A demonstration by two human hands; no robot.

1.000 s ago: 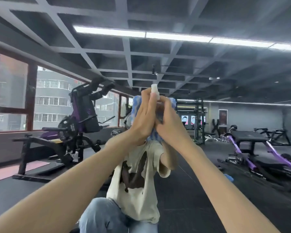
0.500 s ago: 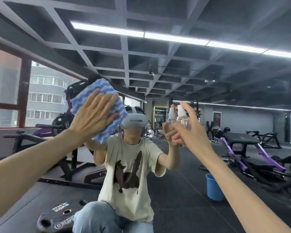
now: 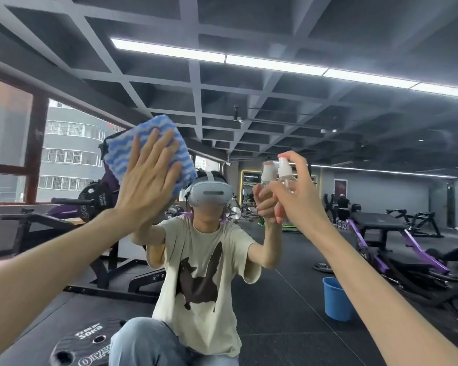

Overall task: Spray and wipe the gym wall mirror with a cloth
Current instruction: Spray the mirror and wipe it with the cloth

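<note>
Head: cloth (image 3: 122, 151) under L hand (image 3: 146, 188)

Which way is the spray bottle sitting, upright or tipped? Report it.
Upright. The spray bottle shows its white pump head on top and clear body below, gripped by the right hand.

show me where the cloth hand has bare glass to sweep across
Free: the stretch of mirror between the cloth and the spray bottle, plus all the glass above both hands and left of the cloth. Crowded: right of centre, where the right hand grips the bottle close to the glass. The left hand presses the cloth flat.
</note>
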